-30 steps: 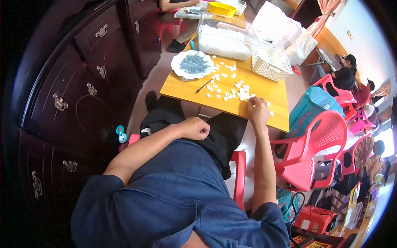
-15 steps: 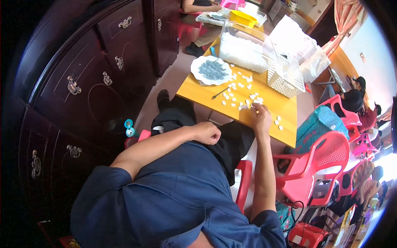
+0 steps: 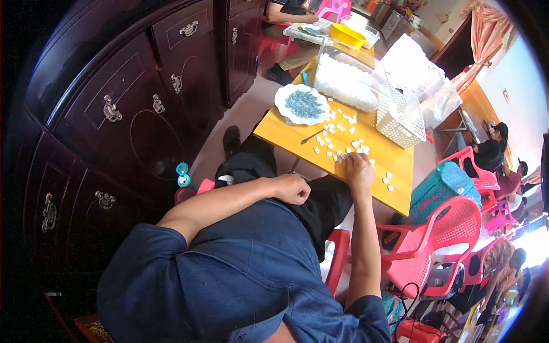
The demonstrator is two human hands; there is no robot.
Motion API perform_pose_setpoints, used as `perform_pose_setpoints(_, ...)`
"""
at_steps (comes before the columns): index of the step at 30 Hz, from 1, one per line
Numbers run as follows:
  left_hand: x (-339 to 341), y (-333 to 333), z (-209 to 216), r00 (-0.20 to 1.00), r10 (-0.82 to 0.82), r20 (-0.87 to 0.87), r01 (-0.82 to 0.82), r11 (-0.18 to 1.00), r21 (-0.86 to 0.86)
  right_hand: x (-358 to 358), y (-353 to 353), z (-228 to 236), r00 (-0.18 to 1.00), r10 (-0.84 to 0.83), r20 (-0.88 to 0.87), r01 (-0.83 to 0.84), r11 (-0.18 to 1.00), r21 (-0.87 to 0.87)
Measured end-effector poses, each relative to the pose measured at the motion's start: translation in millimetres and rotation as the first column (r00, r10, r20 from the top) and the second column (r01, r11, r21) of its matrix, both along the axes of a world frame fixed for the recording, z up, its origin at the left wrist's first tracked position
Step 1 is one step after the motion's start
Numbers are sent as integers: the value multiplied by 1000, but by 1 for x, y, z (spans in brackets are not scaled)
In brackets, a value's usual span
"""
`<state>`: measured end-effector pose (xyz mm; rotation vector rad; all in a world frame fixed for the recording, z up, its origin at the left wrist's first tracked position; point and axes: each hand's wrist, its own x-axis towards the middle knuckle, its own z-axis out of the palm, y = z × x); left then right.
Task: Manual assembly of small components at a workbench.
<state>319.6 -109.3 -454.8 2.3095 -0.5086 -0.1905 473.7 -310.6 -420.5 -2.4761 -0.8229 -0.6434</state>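
Note:
My right hand point(image 3: 359, 171) is on the near part of the yellow table point(image 3: 394, 194), its fingers closed and pointing down among small white plastic pieces point(image 3: 363, 150). Whatever is between those fingertips is hidden. My left hand point(image 3: 293, 189) lies curled in a fist over my lap, and its inside does not show. A thin dark tool point(image 3: 311, 137) lies left of the scattered pieces. Behind it, a white scalloped plate point(image 3: 281, 103) holds a heap of small grey, translucent pieces point(image 3: 304, 104).
A clear bin point(image 3: 346, 83) full of white pieces and a white perforated basket point(image 3: 403, 128) stand farther back, before a yellow basin point(image 3: 347, 36). Dark cabinets point(image 3: 134, 108) line the left. Pink chairs point(image 3: 434, 246) and a teal bag point(image 3: 437, 191) are at right. Other people sit beyond.
My right hand has come down slightly, its fingertips now lower among the white pieces. My left hand stays curled over my lap. The whole view has shifted a little.

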Motion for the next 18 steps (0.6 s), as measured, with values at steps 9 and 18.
perform_pose_setpoints(9, 8, 3, -3, 999, -4, 46, 10, 992, -127, 2, -1, 10, 994, -59, 87, 43, 984, 174)
perform_pose_setpoints(18, 13, 8, 28, 949, 275, -156, -315, 762, -566, -95, -10, 16, 739, 359, -570, -17, 856, 517)
